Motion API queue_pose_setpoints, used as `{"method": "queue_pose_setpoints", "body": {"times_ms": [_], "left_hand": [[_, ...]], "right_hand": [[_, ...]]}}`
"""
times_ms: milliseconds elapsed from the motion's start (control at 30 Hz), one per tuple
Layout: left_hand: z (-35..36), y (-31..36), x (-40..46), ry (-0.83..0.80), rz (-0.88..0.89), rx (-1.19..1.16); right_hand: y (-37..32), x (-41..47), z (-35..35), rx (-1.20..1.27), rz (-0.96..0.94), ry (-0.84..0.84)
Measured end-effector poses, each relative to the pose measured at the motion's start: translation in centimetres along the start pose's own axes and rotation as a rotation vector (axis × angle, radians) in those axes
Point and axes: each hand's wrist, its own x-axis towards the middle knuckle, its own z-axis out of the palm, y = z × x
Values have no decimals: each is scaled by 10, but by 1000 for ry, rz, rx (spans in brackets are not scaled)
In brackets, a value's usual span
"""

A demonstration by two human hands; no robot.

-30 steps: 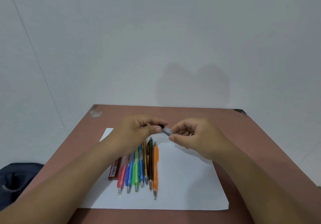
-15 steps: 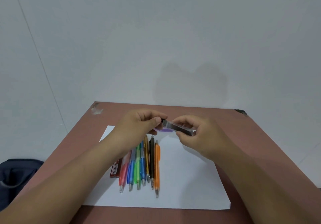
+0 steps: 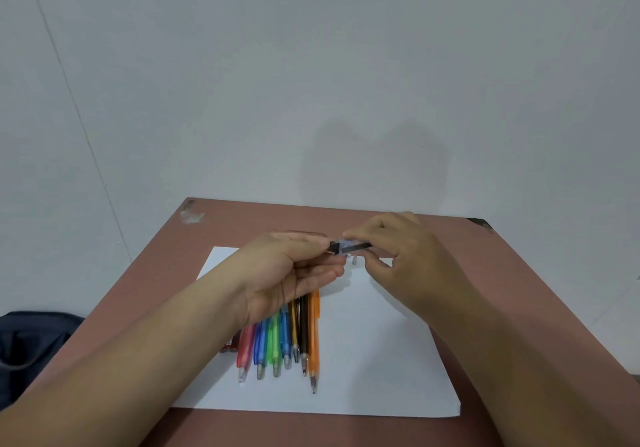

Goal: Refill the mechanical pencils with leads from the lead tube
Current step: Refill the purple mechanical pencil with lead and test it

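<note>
Head view, looking down: both hands meet above the far edge of a white paper sheet point(image 3: 381, 360) that lies flat on a reddish-brown tabletop point(image 3: 519, 290). The left hand point(image 3: 287, 273) is turned palm up; its thumb and forefinger pinch the dark cap end of the lead tube point(image 3: 348, 247), while its other fingers lie straight and relaxed beneath. The right hand point(image 3: 398, 256) shows its back, its fingers curled over the tube's other end and gripping it between fingertips and thumb. The tube is small, slim and hard-edged, with a clear body and dark contents, and lies nearly level between the two hands, above the far middle of the sheet. Whether its cap is on or off cannot be told.

Below the left hand, a row of mechanical pencils point(image 3: 287, 342) lies side by side on the sheet, tips toward its near edge: glossy translucent plastic barrels in pink, blue, green, blue again, amber, dark brown and orange, with tapered clear or metal tips. A red box point(image 3: 231, 344) peeps out at the row's left end, largely hidden by the forearm. A small pale piece point(image 3: 354, 259) lies on the sheet just under the tube.
</note>
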Motion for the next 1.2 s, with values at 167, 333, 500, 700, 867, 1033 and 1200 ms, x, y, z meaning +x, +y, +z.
{"method": "queue_pose_setpoints", "body": {"times_ms": [167,333,500,700,867,1033,1200], "left_hand": [[1,-3,1,20,11,2],[3,-3,1,4,24,-20],[2,-4,2,31,73,21],[2,-5,3,39,165,111],[4,-4,1,52,199,93],[5,-1,-1,76,129,10],[4,1,-1,65,42,-34]], "right_hand": [[2,0,5,14,-11,-12],[-5,0,9,104,33,57],[-5,1,11,86,90,29],[-7,2,11,-119,69,6],[-18,1,10,-102,73,-55],[-17,0,4,147,455,-21],[-11,2,-2,167,619,20]]}}
